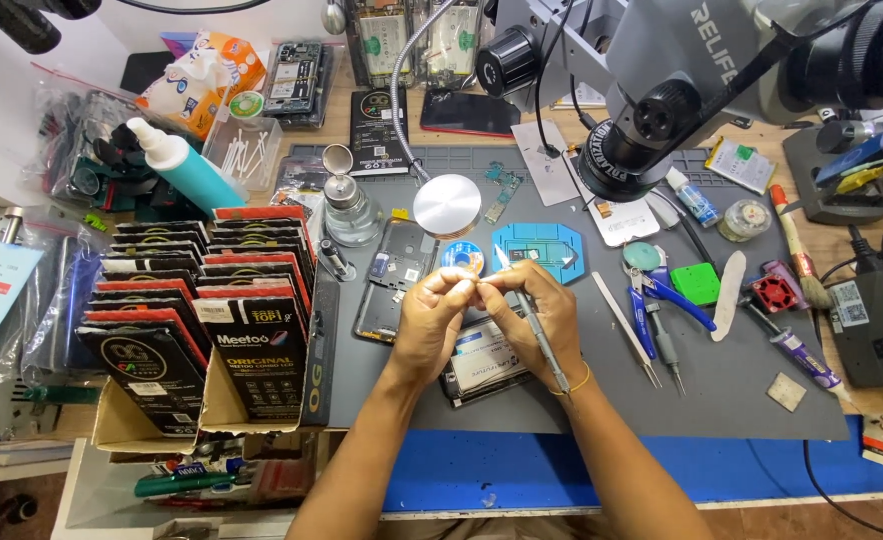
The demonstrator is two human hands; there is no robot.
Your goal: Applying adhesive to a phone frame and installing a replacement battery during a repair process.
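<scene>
My left hand [432, 322] and my right hand [534, 308] meet over the grey work mat [722, 400], fingertips pinched together on a tiny part too small to make out. My right hand also grips a slim grey tool, tweezers or a screwdriver [544, 342], its shaft running back along the palm toward the wrist. Under the hands lies an opened phone frame [394, 280] and a small packet with a label [484, 368]. A blue hexagonal holder with a circuit board [540, 250] sits just beyond the fingertips, next to a blue solder-wick spool [462, 256].
A microscope head [652, 110] hangs over the mat's far right. Boxes of packaged parts [212, 310] stand at left. A glass dispenser bottle [347, 210], round silver lamp head [447, 205], blue pliers [662, 300], tweezers [627, 330] and brush [797, 245] surround the hands.
</scene>
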